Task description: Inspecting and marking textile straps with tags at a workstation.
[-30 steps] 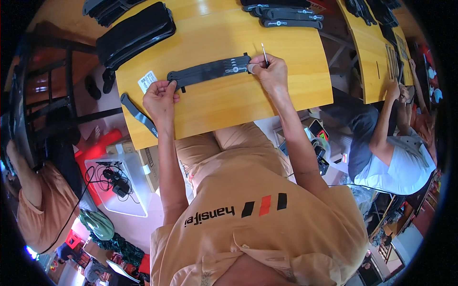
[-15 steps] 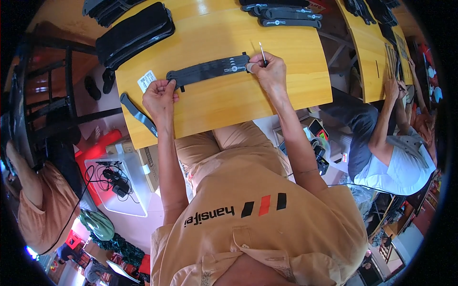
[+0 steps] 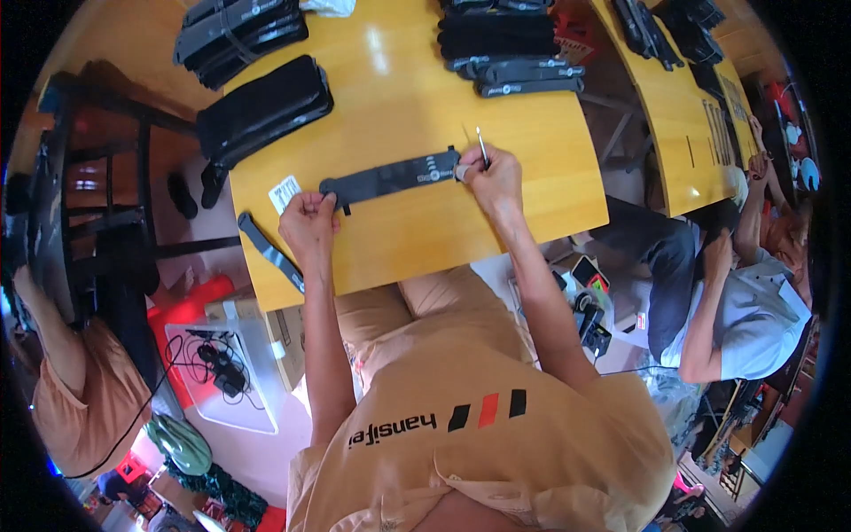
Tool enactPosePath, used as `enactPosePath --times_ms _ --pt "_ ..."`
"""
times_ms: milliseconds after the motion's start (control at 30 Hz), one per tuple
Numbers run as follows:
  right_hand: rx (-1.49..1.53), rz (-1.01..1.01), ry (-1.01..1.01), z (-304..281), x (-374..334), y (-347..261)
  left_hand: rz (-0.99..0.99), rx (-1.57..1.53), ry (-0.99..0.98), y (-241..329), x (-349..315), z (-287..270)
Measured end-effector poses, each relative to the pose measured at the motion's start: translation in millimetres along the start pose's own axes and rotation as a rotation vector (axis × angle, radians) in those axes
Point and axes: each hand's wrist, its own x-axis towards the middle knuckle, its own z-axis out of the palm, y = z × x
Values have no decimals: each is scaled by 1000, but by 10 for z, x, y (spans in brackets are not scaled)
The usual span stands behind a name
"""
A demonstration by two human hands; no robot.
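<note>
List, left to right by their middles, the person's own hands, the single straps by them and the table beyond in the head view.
Loose dark strap → left hand → dark strap between the hands → right hand → second yellow table.

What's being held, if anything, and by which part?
A flat black strap: the left grip has its left end, the right grip its right end. The right grip also holds a thin tool by its dark end.
</note>
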Motion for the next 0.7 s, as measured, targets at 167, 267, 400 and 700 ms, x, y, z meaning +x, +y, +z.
enactPosePath --times_ms 167,267,400,700 --pt "-28 38 -76 -78 1 -89 39 36 53 15 -61 23" --pt "-69 21 -138 -124 83 -103 133 139 133 50 -83 39" --pt "-76 20 -181 -172 156 -60 188 198 167 68 -80 49" --pt "-109 -58 33 -388 -117 -165 175 135 140 -59 -46 40"
